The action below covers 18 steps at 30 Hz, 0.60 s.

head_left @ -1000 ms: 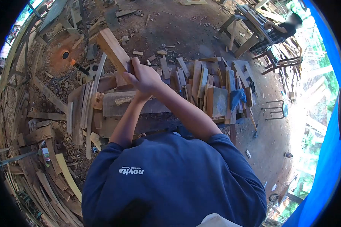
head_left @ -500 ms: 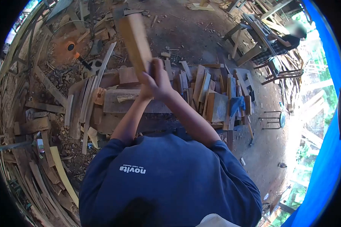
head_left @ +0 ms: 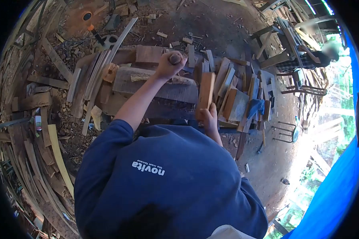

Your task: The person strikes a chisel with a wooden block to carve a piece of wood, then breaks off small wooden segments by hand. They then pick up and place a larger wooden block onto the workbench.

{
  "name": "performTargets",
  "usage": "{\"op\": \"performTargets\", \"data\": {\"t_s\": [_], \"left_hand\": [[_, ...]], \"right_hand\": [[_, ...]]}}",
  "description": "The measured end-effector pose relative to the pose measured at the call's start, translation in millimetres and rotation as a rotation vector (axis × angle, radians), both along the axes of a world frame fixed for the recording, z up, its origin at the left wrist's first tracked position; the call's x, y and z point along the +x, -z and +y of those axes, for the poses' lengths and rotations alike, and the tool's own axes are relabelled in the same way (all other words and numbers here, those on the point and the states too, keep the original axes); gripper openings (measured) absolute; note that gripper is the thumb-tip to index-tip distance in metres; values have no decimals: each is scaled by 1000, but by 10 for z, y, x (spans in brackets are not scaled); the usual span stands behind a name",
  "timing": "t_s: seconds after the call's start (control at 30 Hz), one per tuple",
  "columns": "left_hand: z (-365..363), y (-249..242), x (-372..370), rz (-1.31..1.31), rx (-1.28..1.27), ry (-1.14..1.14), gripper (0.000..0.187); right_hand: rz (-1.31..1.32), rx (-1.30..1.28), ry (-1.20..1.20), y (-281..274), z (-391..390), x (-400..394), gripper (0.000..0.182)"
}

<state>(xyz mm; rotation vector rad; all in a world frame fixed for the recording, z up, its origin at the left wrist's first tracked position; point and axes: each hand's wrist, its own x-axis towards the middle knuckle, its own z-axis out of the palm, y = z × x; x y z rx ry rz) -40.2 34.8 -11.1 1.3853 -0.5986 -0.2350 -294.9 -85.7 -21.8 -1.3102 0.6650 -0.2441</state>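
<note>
My left hand [head_left: 167, 65] is closed around a round wooden handle [head_left: 174, 59] above a thick weathered slab [head_left: 159, 85] on the wood pile. Whatever the handle belongs to is hidden by the hand. My right hand [head_left: 208, 118] grips the lower end of an orange-brown wooden plank [head_left: 206, 92]. The plank stands nearly upright against the slab's right end, beside several upright offcuts [head_left: 227, 85].
Scrap boards and strips [head_left: 48, 131] cover the ground on the left. An orange fan [head_left: 83, 16] lies at the top left. A blue cloth [head_left: 256, 105] hangs on the offcuts. A metal stool [head_left: 285, 131] stands right. Another person [head_left: 321, 55] sits by a bench. A blue tarp [head_left: 339, 171] borders the right.
Both hands had a wooden piece raised high in front of me. It has come down to the right in my right hand, and my left hand has moved apart to the handle.
</note>
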Motion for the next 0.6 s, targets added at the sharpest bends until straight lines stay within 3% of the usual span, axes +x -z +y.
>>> {"op": "performTargets", "data": {"t_s": [0.07, 0.2, 0.27, 0.37, 0.4, 0.5, 0.6], "left_hand": [[-8, 30, -1, 29, -9, 12, 19], [-22, 13, 8, 79, -13, 44, 19], [-38, -22, -10, 56, -46, -1, 18], [-53, 123, 42, -11, -71, 3, 18], [-45, 103, 24, -10, -72, 8, 18], [-27, 11, -20, 133, -85, 72, 18], [-30, 7, -38, 94, -113, 46, 19]], "right_hand": [[197, 29, -100, 266, -58, -142, 24], [272, -58, -112, 420, -70, -152, 24], [418, -203, -176, 264, -39, -55, 42], [423, -398, -228, 479, -107, -39, 47], [440, -364, -241, 272, -66, -5, 48], [479, -514, -209, 263, -52, -30, 46], [564, -394, -190, 167, -45, -58, 47]]}}
